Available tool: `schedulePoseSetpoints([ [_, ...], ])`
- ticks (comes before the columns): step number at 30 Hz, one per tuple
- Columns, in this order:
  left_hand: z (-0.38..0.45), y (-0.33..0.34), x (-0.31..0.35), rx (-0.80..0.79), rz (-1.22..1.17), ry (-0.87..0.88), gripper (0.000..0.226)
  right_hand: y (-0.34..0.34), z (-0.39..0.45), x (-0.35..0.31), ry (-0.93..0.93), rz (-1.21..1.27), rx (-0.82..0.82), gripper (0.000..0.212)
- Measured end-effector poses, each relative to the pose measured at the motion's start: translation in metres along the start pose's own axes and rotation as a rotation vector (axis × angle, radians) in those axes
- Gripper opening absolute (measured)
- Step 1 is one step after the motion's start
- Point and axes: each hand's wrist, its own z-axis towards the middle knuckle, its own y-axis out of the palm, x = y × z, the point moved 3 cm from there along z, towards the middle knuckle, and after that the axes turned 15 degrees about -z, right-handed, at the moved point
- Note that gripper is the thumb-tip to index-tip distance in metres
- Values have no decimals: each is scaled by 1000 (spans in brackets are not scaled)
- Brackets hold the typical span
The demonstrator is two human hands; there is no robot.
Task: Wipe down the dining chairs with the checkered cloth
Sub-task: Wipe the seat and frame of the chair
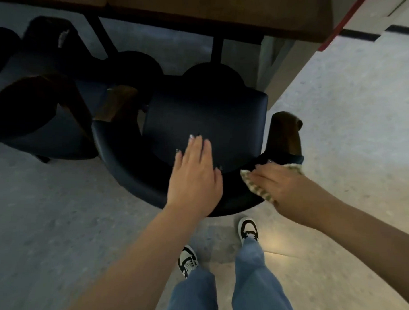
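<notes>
A dark navy dining chair point(205, 113) with a curved padded backrest and wooden arm ends stands directly below me, pushed toward the table. My left hand point(194, 175) lies flat, fingers straight, on the top of the backrest where it meets the seat. My right hand point(275, 180) presses the green-and-white checkered cloth point(258, 188) onto the right side of the backrest, near the right wooden armrest point(286, 134). Most of the cloth is hidden under the hand; its edges show on both sides.
A wooden table point(203, 13) with black legs spans the top. A second matching chair point(49, 117) stands to the left, more dark seats behind it. A white wall base point(356, 39) runs along the right. My feet point(248, 230) stand on grey floor just behind the chair.
</notes>
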Motion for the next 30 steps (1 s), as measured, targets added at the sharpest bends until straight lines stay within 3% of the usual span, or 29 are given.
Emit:
schedulePoseSetpoints([
  [4, 28, 58, 46, -194, -218, -181, 63, 20, -20, 47, 148, -3, 99, 63],
  [6, 46, 81, 64, -254, -363, -340, 58, 29, -21, 57, 193, 36, 151, 53],
  [8, 63, 99, 77, -262, -409, -438, 47, 37, -15, 74, 298, 205, 188, 45],
  [11, 82, 109, 85, -270, -320, -434, 32, 46, 1, 104, 476, 556, 104, 46],
  [17, 88, 114, 77, -190, -299, -482, 33, 60, 37, 143, 160, 349, -26, 41],
  [24, 82, 105, 89, -17, -176, -432, 40, 80, 127, 203, 175, 267, -411, 31],
  [30, 80, 105, 89, 76, -130, -397, 37, 91, 164, 175, 14, 2, -705, 17],
])
